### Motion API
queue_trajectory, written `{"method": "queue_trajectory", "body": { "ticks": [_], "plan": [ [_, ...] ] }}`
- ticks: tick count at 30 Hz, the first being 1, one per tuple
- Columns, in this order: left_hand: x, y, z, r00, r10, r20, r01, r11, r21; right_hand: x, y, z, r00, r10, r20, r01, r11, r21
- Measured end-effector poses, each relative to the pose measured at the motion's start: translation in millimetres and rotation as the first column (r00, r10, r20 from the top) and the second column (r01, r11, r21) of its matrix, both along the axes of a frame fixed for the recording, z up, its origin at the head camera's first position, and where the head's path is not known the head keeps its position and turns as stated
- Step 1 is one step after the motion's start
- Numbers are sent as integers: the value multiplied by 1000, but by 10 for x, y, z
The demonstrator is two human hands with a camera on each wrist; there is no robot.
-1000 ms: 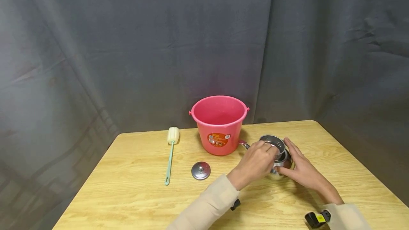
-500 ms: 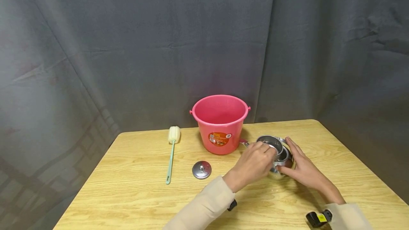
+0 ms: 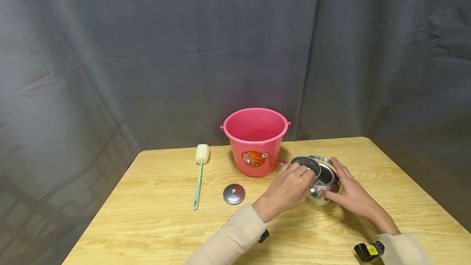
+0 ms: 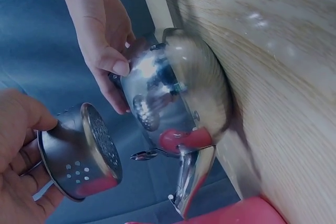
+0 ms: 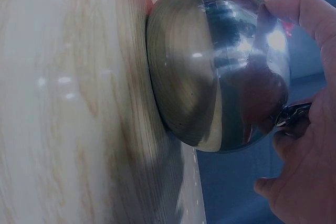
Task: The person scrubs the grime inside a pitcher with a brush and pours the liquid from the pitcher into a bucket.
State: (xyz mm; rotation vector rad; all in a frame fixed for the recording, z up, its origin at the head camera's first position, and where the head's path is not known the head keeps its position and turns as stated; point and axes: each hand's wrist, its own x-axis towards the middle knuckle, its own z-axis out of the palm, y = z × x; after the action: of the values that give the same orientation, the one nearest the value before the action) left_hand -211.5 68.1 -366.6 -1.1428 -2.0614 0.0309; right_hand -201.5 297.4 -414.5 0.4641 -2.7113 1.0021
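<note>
My left hand [image 3: 288, 187] pinches the rim of a metal tea strainer [image 4: 79, 153], a cup-shaped basket with small holes in its base and side. It is held tilted beside the mouth of a shiny steel teapot [image 3: 318, 195], clear of the pot in the left wrist view. The teapot stands upright on the table, its spout [image 4: 194, 179] pointing toward the bucket. My right hand [image 3: 355, 199] steadies the pot from the right, thumb on its shoulder and fingers around the handle side. A round metal lid [image 3: 234, 194] with a knob lies on the table to the left.
Behind the hands, a pink bucket [image 3: 256, 158] with an orange label stands near the table's back edge. A sponge brush [image 3: 199, 179] with a mint-green handle lies at the left of the wooden table [image 3: 154, 224]. Grey curtains [image 3: 206, 52] hang behind.
My left hand has drawn the strainer leftward away from the teapot's mouth, tilting it and baring more of the opening. The right hand keeps its hold on the pot.
</note>
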Motion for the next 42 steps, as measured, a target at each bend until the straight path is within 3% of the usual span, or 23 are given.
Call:
{"method": "queue_trajectory", "body": {
  "ticks": [10,22,42],
  "plan": [
    [1,-90,3,999,45,25,-45,999,-1,8,25,8,1000,-8,-1,8,1000,-2],
    [-7,-220,-121,997,51,60,-53,998,39,18,46,-14,1000,-8,-10,8,1000,-23],
    [20,-529,-299,979,130,155,-136,990,32,-3,-7,-14,1000,8,-20,-8,1000,-4]
  ]
}}
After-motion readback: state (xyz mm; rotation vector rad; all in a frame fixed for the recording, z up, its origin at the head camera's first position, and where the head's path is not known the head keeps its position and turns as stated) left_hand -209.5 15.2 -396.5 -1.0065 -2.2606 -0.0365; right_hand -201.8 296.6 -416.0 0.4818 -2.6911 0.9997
